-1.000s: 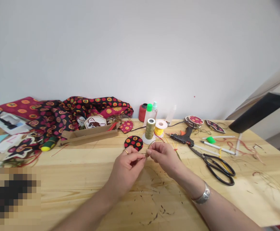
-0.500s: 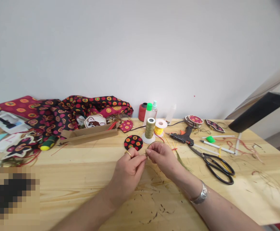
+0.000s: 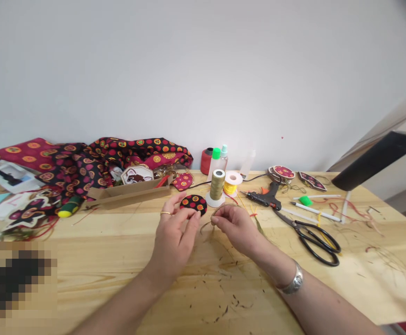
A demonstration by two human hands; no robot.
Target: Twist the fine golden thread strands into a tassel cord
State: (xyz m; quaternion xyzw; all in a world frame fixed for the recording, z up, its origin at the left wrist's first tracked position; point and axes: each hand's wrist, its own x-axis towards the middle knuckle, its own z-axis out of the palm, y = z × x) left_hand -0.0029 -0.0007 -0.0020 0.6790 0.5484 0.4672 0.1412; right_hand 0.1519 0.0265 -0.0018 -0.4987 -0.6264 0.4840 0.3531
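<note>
My left hand [image 3: 175, 232], with a ring on one finger, is at a round patterned fabric disc [image 3: 193, 204], black with red and yellow motifs. Its thumb and index finger press at the disc's near edge, while other fingers curl round the left side, partly hidden. My right hand [image 3: 235, 227] pinches a thin olive cord [image 3: 205, 226], whose loose end sticks out left of the fingertips. Just beyond the hands stand an olive thread spool [image 3: 218, 186] and a yellow thread spool [image 3: 231, 188]. An olive tassel [image 3: 259, 226] lies right of my right hand.
A black glue gun [image 3: 267, 199] and black-handled scissors [image 3: 316, 242] lie to the right, near a white pen [image 3: 316, 211]. Bottles and a red spool [image 3: 206, 161] stand by the wall. Left are a cardboard tray [image 3: 129, 197] and bunched patterned fabric [image 3: 80, 163].
My left hand has left the right fingertips and the cord, moving left onto the fabric disc. My right hand stays nearly in place, still pinching the cord.
</note>
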